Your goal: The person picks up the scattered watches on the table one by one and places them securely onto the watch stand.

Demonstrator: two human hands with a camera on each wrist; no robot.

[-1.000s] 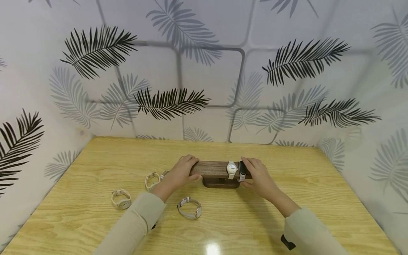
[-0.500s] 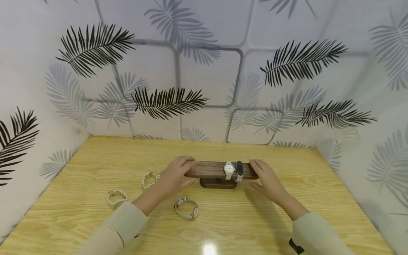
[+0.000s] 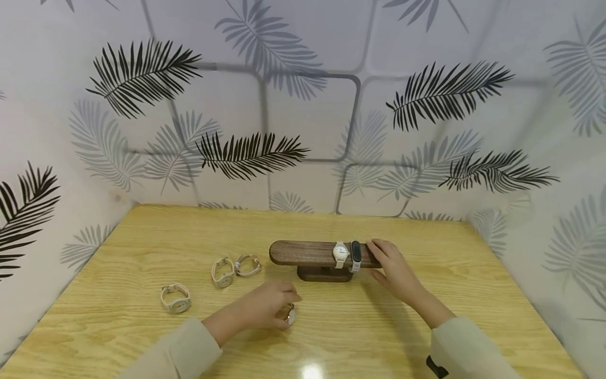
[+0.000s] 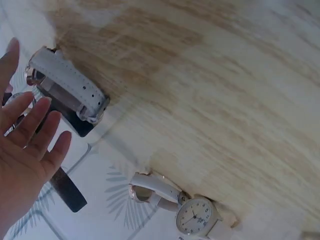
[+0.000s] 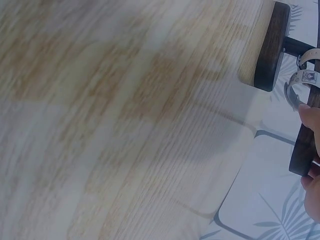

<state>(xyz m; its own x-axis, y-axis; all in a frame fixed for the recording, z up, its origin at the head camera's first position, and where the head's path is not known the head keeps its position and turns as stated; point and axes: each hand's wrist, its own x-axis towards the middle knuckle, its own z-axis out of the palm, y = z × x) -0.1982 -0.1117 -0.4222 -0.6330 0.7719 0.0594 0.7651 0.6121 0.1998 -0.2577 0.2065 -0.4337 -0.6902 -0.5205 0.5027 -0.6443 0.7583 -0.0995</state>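
Note:
A dark wooden watch stand point(image 3: 298, 252) has a rounded bar on a low base. A white-faced watch point(image 3: 340, 253) and a smart band point(image 3: 356, 252) with a dark screen are strapped round the bar, right of its middle. My right hand point(image 3: 399, 276) holds the bar's right end, thumb in front and fingers on top. In front of the stand, my left hand point(image 3: 262, 309) is over a light-strapped watch point(image 3: 291, 316), partly hiding it. In the left wrist view its fingers are extended and spread close beside that watch point(image 4: 70, 82); contact is unclear.
On the wooden table point(image 3: 426, 231), left of the stand, a thin-strapped watch point(image 3: 248, 274) and a pale watch point(image 3: 225, 280) lie side by side. Another pale watch point(image 3: 180, 305) lies farther left. A leaf-patterned backdrop point(image 3: 303, 105) rises behind the table.
My left hand has let go of the bar's left end and moved down to the watch in front. The right hand still holds the right end.

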